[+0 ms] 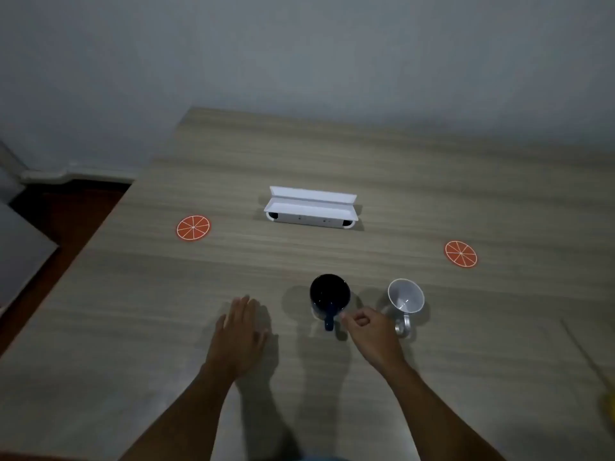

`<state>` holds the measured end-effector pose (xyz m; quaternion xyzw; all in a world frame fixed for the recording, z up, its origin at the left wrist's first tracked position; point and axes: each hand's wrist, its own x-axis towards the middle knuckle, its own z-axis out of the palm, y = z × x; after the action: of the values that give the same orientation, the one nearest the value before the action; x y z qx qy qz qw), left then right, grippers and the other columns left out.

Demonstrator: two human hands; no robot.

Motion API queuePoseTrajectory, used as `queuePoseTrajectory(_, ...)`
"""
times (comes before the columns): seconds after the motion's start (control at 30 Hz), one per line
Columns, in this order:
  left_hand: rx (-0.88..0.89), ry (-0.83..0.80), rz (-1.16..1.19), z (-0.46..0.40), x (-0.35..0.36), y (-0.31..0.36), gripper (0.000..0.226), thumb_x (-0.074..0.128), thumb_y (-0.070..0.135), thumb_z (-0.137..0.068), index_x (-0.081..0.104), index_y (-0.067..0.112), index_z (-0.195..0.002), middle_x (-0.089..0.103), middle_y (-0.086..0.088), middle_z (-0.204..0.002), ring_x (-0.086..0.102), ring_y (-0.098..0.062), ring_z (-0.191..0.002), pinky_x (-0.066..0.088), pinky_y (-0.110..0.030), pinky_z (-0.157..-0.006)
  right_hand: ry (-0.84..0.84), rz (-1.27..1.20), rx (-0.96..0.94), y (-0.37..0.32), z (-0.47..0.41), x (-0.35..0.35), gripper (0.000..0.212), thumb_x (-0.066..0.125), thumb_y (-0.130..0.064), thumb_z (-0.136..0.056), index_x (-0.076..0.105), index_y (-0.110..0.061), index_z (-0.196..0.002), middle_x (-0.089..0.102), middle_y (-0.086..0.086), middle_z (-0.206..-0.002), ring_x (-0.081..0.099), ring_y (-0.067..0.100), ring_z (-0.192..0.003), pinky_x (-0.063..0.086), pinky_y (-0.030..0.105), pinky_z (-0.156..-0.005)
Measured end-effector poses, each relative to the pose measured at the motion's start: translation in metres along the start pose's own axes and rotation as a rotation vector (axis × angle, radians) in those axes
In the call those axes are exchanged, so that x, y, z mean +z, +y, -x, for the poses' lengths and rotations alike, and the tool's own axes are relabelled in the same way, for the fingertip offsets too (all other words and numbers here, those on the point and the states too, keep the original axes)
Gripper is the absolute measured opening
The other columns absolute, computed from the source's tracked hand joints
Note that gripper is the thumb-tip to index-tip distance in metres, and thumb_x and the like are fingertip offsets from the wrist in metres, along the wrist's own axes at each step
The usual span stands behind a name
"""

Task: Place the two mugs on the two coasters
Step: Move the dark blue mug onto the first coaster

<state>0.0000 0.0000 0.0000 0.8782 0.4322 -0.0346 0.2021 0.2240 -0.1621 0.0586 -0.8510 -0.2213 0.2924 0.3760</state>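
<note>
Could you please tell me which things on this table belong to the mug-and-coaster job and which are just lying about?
Job: dark mug, white mug, left coaster, right coaster.
Lying about: white open box, yellow object at the right edge.

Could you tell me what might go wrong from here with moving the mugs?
1. The right hand sits between the dark mug and the white mug; reaching for one handle, it could knock the other mug.
2. Both coasters lie far out to the sides, so a mug may land off-centre.
3. The white box stands just beyond the mugs; a forward sweep could hit it.
</note>
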Motion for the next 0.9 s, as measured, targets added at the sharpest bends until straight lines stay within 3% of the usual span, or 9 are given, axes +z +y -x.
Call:
queuePoseTrajectory(0.2,-0.046,-0.029,-0.029,-0.01,-0.01,-0.024,0.083,0.042,0.054,-0.102,0.004,0.011,-0.162,-0.004,-0.01,-0.173,-0.008,-0.031,-0.158,0.001,-0.054,-0.126,-0.02,-0.149,0.123,0.001,0.001,0.037,0.025,0.082,-0.037,-0.081,0.071,-0.016,-0.072,0.076,0.002,-0.072,0.066,0.019,-0.064,0.053,0.034,-0.062)
queuePoseTrajectory(0.33,-0.029,-0.047,0.01,-0.018,-0.007,-0.037,0.085,0.044,0.055,-0.102,0.004,0.011,-0.163,-0.002,-0.01,-0.173,-0.007,-0.033,-0.158,0.001,-0.056,-0.126,0.01,-0.299,0.187,-0.005,0.007,0.057,0.029,0.075,-0.029,-0.09,0.071,-0.001,-0.084,0.076,0.006,-0.076,0.062,0.018,-0.056,0.047,0.023,-0.044)
queuePoseTrajectory(0.47,-0.017,-0.056,0.063,-0.021,0.006,-0.041,0.086,0.045,0.057,-0.1,0.006,0.013,-0.163,0.002,-0.006,-0.173,-0.006,-0.031,-0.159,0.003,-0.056,-0.127,0.082,-0.333,0.196,-0.011,0.012,0.069,0.031,0.074,-0.029,-0.091,0.069,0.002,-0.089,0.069,0.013,-0.073,0.059,0.016,-0.051,0.047,0.022,-0.041)
queuePoseTrajectory(0.63,0.006,-0.037,0.052,-0.018,0.021,-0.049,0.093,0.01,0.072,-0.087,0.0,0.019,-0.163,-0.008,-0.001,-0.172,-0.016,-0.028,-0.157,-0.01,-0.056,-0.124,0.138,-0.351,0.158,-0.012,0.017,0.075,0.023,0.072,-0.024,-0.094,0.067,-0.001,-0.096,0.072,0.018,-0.087,0.062,0.011,-0.054,0.05,0.018,-0.043)
queuePoseTrajectory(0.7,0.01,-0.019,0.05,-0.016,0.026,-0.053,0.088,0.01,0.07,-0.09,-0.003,0.021,-0.163,-0.013,0.003,-0.171,-0.02,-0.026,-0.156,-0.011,-0.059,-0.124,0.162,-0.334,0.134,-0.01,0.021,0.079,0.02,0.069,-0.025,-0.095,0.07,-0.005,-0.092,0.07,0.019,-0.085,0.061,0.008,-0.053,0.05,0.019,-0.045)
queuePoseTrajectory(0.8,0.023,-0.003,0.038,-0.014,0.028,-0.054,0.083,0.015,0.066,-0.095,-0.003,0.022,-0.163,-0.012,0.004,-0.171,-0.018,-0.024,-0.157,-0.009,-0.061,-0.124,0.16,-0.338,0.153,-0.013,0.024,0.085,0.023,0.066,-0.032,-0.096,0.071,-0.011,-0.087,0.063,0.018,-0.074,0.058,0.019,-0.056,0.049,0.031,-0.051)
queuePoseTrajectory(0.9,0.032,-0.004,0.038,-0.016,0.028,-0.056,0.081,0.022,0.065,-0.098,0.001,0.022,-0.163,-0.007,0.003,-0.172,-0.012,-0.023,-0.158,-0.004,-0.062,-0.125,0.115,-0.402,0.166,-0.021,0.024,0.09,0.024,0.064,-0.026,-0.099,0.072,-0.007,-0.087,0.057,0.033,-0.067,0.05,0.023,-0.047,0.043,0.032,-0.045)
